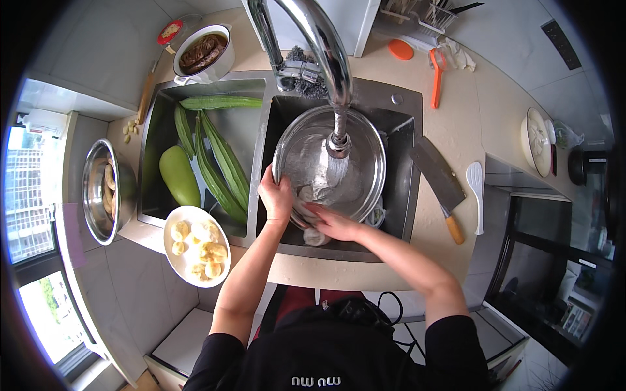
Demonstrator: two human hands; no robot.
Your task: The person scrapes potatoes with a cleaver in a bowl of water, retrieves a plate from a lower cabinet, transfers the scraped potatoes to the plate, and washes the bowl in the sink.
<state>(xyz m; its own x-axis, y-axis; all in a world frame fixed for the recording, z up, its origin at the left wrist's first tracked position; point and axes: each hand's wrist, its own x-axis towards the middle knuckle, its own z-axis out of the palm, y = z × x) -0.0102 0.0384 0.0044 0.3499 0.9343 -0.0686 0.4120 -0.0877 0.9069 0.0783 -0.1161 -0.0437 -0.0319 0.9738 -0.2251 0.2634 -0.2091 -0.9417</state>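
Note:
A shiny metal bowl stands in the right sink basin. Water runs into it from the chrome faucet head. My left hand grips the bowl's rim at the left, thumb toward the inside. At the near rim, my right hand presses a wet, whitish cloth against the bowl. Part of that cloth hangs outside the rim, and my fingers cover some of it.
The left basin holds ridged gourds and a smooth green gourd. A plate of peeled pieces sits at its near edge. A cleaver and white rice paddle lie right. A pot of meat stands back left.

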